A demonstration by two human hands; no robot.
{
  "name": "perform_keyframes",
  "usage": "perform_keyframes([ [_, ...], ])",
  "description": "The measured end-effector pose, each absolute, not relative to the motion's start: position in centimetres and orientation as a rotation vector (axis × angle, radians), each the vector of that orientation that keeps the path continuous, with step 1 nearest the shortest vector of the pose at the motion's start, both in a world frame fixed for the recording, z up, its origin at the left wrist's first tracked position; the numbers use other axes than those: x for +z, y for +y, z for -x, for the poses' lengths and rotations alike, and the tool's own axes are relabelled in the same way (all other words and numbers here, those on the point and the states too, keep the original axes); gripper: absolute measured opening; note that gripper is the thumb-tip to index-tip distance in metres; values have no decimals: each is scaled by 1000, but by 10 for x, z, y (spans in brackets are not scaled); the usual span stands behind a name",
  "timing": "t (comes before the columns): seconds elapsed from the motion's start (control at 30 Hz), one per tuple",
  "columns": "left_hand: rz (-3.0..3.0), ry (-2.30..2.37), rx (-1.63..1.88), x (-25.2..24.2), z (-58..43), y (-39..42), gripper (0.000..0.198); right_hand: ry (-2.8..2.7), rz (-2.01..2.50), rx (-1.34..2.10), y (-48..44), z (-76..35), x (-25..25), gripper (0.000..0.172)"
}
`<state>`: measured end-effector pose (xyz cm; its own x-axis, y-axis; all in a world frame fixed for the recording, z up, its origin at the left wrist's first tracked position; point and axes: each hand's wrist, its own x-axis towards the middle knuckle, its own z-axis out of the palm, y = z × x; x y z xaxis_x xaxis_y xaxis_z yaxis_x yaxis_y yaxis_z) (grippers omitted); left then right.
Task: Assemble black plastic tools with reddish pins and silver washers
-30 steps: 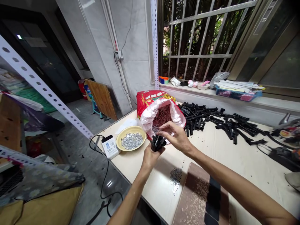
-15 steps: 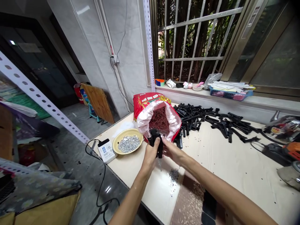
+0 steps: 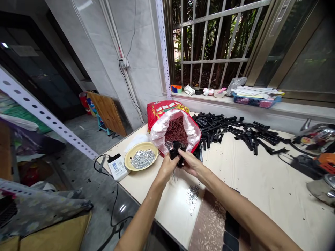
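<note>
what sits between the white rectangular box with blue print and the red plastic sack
In the head view, a shallow yellow oval dish of small silvery metal pieces lies between the white box and red sack, with whitish sheet-like material behind it.

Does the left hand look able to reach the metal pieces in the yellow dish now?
Probably yes: the metal pieces lie uncovered in the yellow dish near the left hand, nothing visible between, though that hand holds black parts with the right hand.
</note>
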<state>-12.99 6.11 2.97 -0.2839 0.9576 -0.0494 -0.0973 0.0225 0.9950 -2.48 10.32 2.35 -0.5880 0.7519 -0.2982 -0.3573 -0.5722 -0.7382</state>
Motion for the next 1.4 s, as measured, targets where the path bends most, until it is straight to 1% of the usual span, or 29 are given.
perform_keyframes([
  [0.07,-747,1199,1303,33,132,61,49,-890,828,2199,106,23,25,35],
  [0.17,-582,1119,1209,36,134,61,47,-943,864,2210,108,22,30,38],
  [0.3,-666,1150,1177,36,130,62,56,-1009,790,2310,108,24,41,53],
  [0.37,-712,1222,1155,36,126,63,58,-1069,822,2332,107,21,47,60],
  [0.43,-778,1306,1134,37,121,66,53,-1208,967,2230,106,11,51,57],
  [0.5,-898,1399,1129,38,113,70,47,-1420,1095,2017,106,-11,54,50],
  [0.57,-1123,1525,1134,38,98,78,44,-1559,1148,1786,108,-46,56,45],
  [0.63,-1474,1646,1102,35,75,89,46,-1527,1218,1563,111,-92,56,46],
  [0.7,-1878,1667,945,29,45,102,49,-1388,1357,1310,115,-143,53,47],
  [0.77,-2185,1581,691,19,11,116,49,-1272,1487,1147,116,-190,46,49],
  [0.83,-2328,1492,514,6,-22,127,47,-1211,1570,1124,112,-229,36,48],
  [0.93,-2385,1413,433,-15,-63,138,50,-1174,1626,1161,99,-268,17,47],
  [1.07,-2463,1387,385,-33,-85,144,78,-1090,1660,1143,87,-292,-3,44],
  [1.1,-2509,1386,386,-33,-85,146,83,-1066,1667,1124,86,-295,-5,44],
  [1.17,-2620,1372,399,-27,-82,148,85,-1039,1659,1039,88,-300,-7,46],
  [1.27,-2733,1317,471,0,-79,148,83,-1026,1555,893,93,-298,0,47],
  [1.33,-2781,1248,574,24,-81,141,80,-1041,1451,1012,94,-289,8,45],
  [1.4,-2840,1137,658,46,-86,126,72,-1084,1365,1250,91,-273,15,41],
])
